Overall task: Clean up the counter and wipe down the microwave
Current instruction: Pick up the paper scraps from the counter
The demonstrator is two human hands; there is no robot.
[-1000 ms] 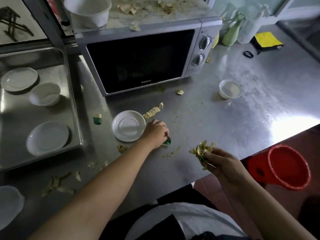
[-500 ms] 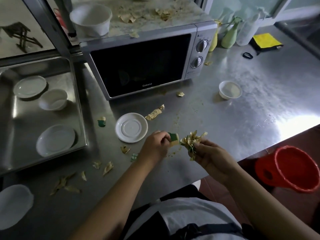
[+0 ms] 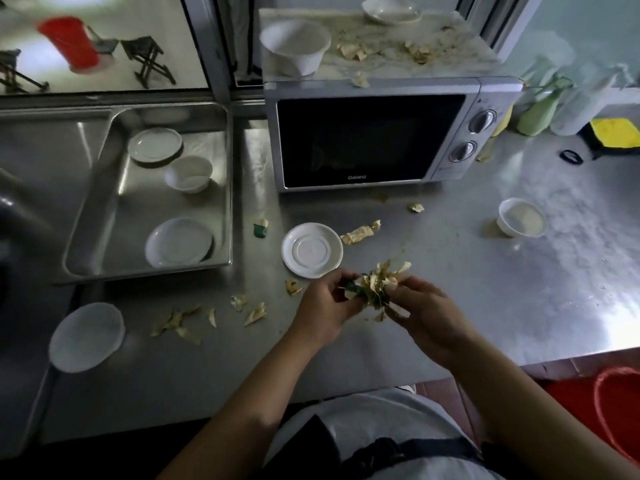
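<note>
Scraps (image 3: pixel 375 284), pale and green, bunched above the counter (image 3: pixel 450 271) edge, pinched from both sides: left hand (image 3: pixel 325 306) and right hand (image 3: pixel 424 313) fingers curled round them. Microwave (image 3: pixel 381 133) behind, its top littered; white saucer (image 3: pixel 311 249) just beyond the hands.

1. Red bucket (image 3: pixel 620 414): cut off by right and bottom edges
2. Yellow cloth (image 3: pixel 611 133): cut by right edge
3. Spray bottles (image 3: pixel 554 105): blurred
4. Scrap bundle (image 3: pixel 375 285): lower part hidden by fingers
</note>
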